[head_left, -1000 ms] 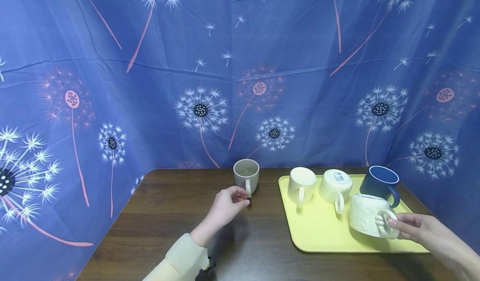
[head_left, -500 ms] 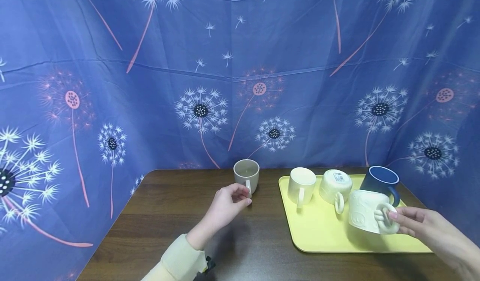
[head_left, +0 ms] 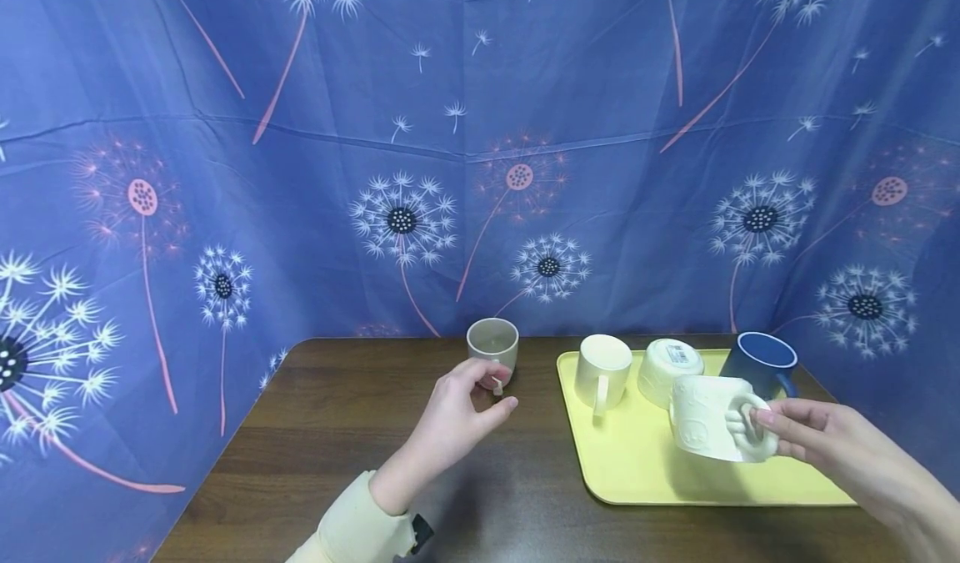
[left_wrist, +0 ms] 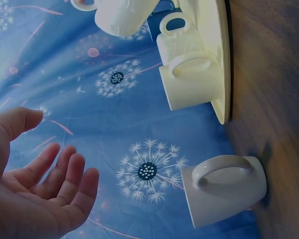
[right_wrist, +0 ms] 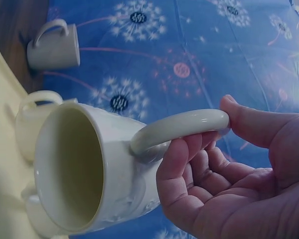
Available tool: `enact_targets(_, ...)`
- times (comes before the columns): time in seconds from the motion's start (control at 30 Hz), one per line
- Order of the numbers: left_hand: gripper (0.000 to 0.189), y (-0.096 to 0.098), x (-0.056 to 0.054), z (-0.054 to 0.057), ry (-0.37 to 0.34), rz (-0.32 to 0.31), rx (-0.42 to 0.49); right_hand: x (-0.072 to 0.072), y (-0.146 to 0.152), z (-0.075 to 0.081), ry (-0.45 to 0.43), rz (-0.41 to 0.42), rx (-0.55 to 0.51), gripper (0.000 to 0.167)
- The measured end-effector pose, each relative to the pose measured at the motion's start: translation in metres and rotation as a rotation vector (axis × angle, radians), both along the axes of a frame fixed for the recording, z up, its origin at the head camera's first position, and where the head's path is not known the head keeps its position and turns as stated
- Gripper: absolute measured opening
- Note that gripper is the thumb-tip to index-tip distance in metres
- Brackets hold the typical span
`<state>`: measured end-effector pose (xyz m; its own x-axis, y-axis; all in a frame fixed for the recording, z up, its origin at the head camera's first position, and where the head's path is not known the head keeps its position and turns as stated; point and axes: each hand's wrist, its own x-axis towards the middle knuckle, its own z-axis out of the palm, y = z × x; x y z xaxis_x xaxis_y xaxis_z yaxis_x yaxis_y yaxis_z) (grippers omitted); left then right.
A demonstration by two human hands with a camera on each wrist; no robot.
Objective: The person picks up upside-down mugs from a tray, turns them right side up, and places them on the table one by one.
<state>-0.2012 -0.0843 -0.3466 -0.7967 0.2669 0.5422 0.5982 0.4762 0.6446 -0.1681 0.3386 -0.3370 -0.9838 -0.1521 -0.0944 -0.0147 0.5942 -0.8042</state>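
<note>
My right hand pinches the handle of a white embossed mug between thumb and curled fingers. The mug hangs above a yellow tray, and in the right wrist view its mouth faces down toward the tray. My left hand has its thumb and fingers spread apart, close in front of a grey mug that stands upright on the wooden table. The left wrist view shows a gap between these fingers and the grey mug's handle; nothing lies in that palm.
On the tray stand a plain white mug, an upside-down white mug with a barcode label on its base, and a dark blue mug at the back right. A blue dandelion-print cloth hangs behind the table.
My right hand has moved left and slightly up with the embossed mug. The left hand's thumb and fingers have spread, and it has shifted slightly right in front of the grey mug.
</note>
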Motion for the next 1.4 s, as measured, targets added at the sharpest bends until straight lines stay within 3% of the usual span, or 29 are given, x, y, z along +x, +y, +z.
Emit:
enact_targets(0.2,0.031,0.003,0.003,0.004,0.09,0.012,-0.004,0.0,-0.017,0.011,-0.005,0.032,0.008,0.041)
enact_targets(0.33,0.034,0.005,0.005,0.007,0.127,0.009,-0.023,0.0,-0.028,0.017,0.047,0.067,-0.006,0.036)
enact_targets(0.6,0.035,0.012,0.006,0.014,0.238,-0.013,-0.037,-0.008,-0.047,0.025,0.131,0.209,-0.091,0.03)
enact_targets(1.17,0.034,0.035,0.013,0.021,0.278,-0.164,-0.036,-0.018,-0.093,0.035,0.037,0.4,-0.275,0.025)
enact_targets(1.4,0.033,0.041,0.012,0.018,0.234,-0.216,-0.034,-0.018,-0.11,0.034,0.048,0.451,-0.282,0.023)
